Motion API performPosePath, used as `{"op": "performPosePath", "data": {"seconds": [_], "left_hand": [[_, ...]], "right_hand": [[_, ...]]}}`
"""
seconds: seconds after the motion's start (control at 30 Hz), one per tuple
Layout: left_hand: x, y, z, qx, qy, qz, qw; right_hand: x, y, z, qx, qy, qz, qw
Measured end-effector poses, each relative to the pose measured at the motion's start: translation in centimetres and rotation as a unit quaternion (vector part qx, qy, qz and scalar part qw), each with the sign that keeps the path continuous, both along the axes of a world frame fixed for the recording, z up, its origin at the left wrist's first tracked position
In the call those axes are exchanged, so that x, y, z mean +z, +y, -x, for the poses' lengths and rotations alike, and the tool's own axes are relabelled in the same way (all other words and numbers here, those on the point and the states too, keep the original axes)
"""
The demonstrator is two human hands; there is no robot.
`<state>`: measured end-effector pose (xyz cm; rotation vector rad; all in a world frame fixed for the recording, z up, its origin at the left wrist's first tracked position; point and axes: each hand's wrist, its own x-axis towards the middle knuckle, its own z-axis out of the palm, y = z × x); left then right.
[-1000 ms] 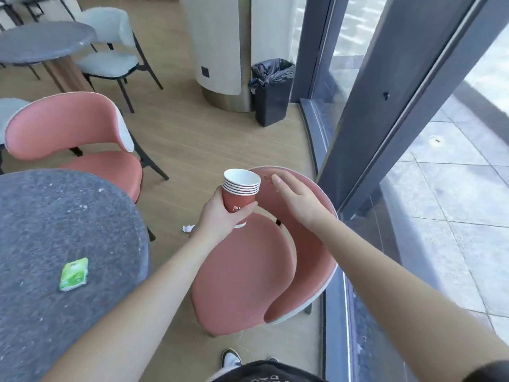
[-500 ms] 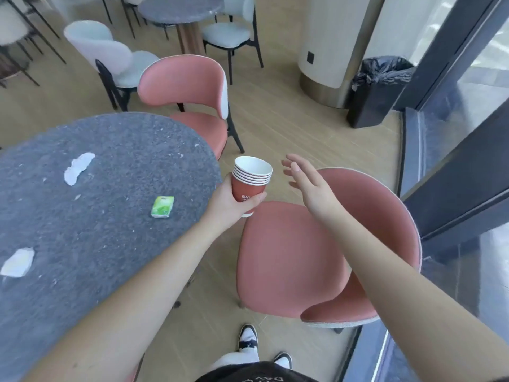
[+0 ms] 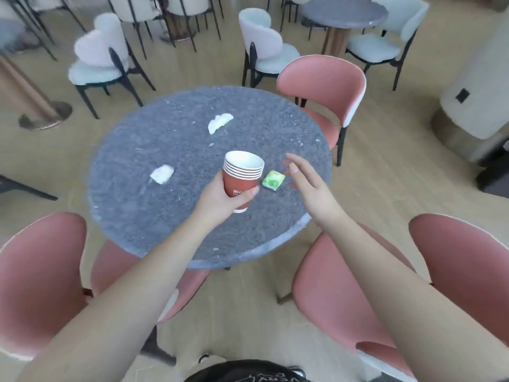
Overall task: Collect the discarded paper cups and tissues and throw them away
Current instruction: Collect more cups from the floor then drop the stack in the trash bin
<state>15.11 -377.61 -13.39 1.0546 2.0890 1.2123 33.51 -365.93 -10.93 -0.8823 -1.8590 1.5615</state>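
Gripping a stack of red paper cups (image 3: 241,177) upright over the middle of the round grey table (image 3: 132,216), the left hand (image 3: 220,198) has its fingers and thumb wrapped round the cup wall. The right hand (image 3: 309,181) hovers open beside it, fingers loosely spread, holding nothing, just above a small green packet (image 3: 273,180) near the table's right edge. Two crumpled white tissues lie on the table: one (image 3: 162,173) towards the left, another (image 3: 219,123) near the far edge.
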Motion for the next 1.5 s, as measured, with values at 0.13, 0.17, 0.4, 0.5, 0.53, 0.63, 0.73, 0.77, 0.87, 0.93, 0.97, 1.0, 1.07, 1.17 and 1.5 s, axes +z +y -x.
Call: {"op": "performPosePath", "data": {"seconds": [0.13,0.17,0.4,0.5,0.53,0.63,0.73,0.77,0.87,0.93,0.97,1.0,1.07,1.17,1.5], "left_hand": [[0.1,-5.4,5.6,0.024,-0.012,0.001,1.000],[0.1,-6.8,7.0,0.030,-0.013,-0.005,0.999],[0.7,-16.7,16.4,0.083,-0.003,-0.004,0.997],[1.1,-20.8,19.6,0.121,0.003,-0.003,0.993],[1.3,-22.1,20.6,0.140,-0.003,-0.006,0.990],[1.6,-25.4,23.3,0.196,-0.019,-0.018,0.980],[1.4,-28.3,24.9,0.232,-0.030,-0.026,0.972],[1.3,-29.2,25.2,0.245,-0.030,-0.025,0.969],[0.8,-31.9,24.9,0.294,-0.016,-0.021,0.955],[0.6,-34.1,24.5,0.353,-0.017,-0.029,0.935],[0.8,-35.3,24.5,0.384,-0.021,-0.034,0.923],[1.2,-36.5,24.6,0.409,-0.021,-0.034,0.912],[1.9,-39.2,25.0,0.447,-0.016,-0.029,0.894],[3.2,-43.1,25.1,0.489,0.001,-0.022,0.872],[4.9,-55.7,23.6,0.598,0.027,-0.048,0.800]], "right_hand": [[0.6,-3.4,6.6,0.054,0.003,-0.002,0.999],[0.6,-4.4,8.4,0.067,0.001,-0.003,0.998],[1.1,-11.8,19.6,0.137,0.003,-0.021,0.990],[0.9,-14.7,23.7,0.168,0.004,-0.014,0.986],[0.8,-15.6,24.9,0.178,0.004,-0.011,0.984],[0.4,-18.4,28.2,0.214,-0.001,-0.009,0.977],[0.1,-20.5,31.1,0.252,-0.003,-0.003,0.968],[-0.1,-21.1,32.1,0.267,-0.006,-0.001,0.964],[-0.9,-23.3,35.0,0.327,-0.014,0.003,0.945],[-1.3,-25.1,37.2,0.375,-0.018,0.006,0.927],[-1.4,-26.1,38.3,0.394,-0.014,0.007,0.919],[-1.4,-27.1,39.5,0.411,-0.008,0.009,0.912],[-1.1,-29.5,41.6,0.441,0.005,0.022,0.897],[-0.7,-33.7,43.7,0.480,0.024,0.039,0.876],[0.7,-47.3,48.9,0.592,0.028,0.006,0.805]]}}
